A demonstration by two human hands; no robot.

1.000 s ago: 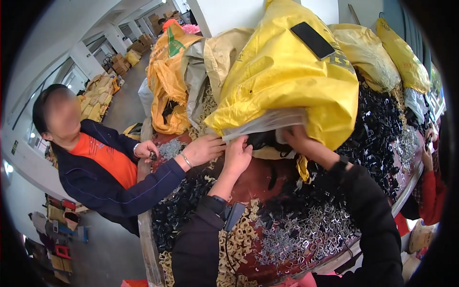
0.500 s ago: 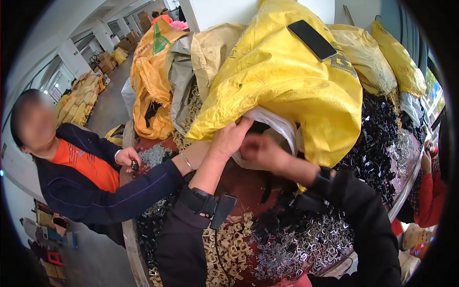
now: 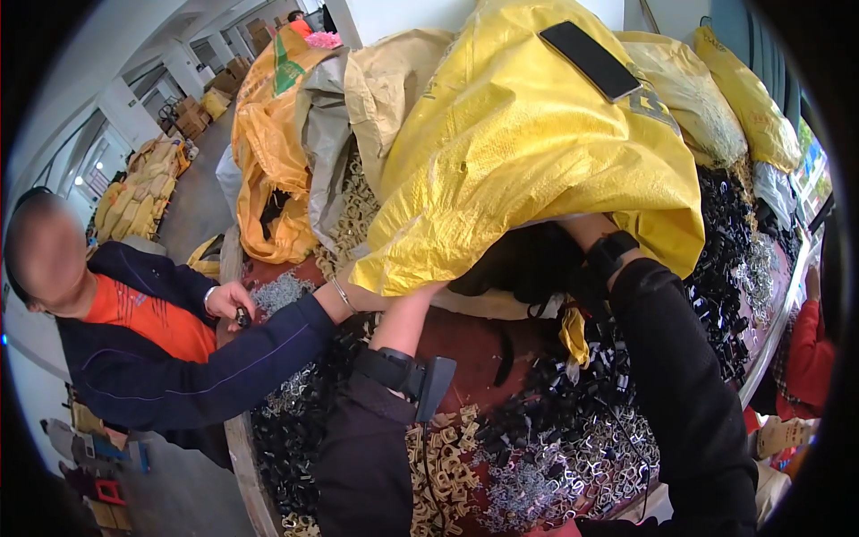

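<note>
A big yellow woven sack (image 3: 528, 152) lies across the table with its mouth toward me. My left hand (image 3: 410, 315) reaches up under the sack's near-left edge, and its fingers are hidden. Inside the opening, at its right side, is my right hand (image 3: 586, 230); only the wrist end shows, below the yellow fold. Dark contents (image 3: 519, 259) show within the mouth, too shadowed to name. A pale inner liner (image 3: 488, 304) lines the lower lip. The co-worker's braceleted hand (image 3: 358, 295) also goes under the left edge, beside mine.
A black phone (image 3: 591, 61) rests on the sack. Beige clips (image 3: 443, 456), black pieces (image 3: 295, 447) and silver metal rings (image 3: 591, 461) lie piled on the table (image 3: 474, 358). The co-worker's other hand (image 3: 231, 302) holds a small black piece. An orange sack (image 3: 277, 161) stands left.
My right hand has gone from in front of the opening into it, rightward. The sack's mouth gapes wider, its edge now covering my left hand, which was visible on the rim.
</note>
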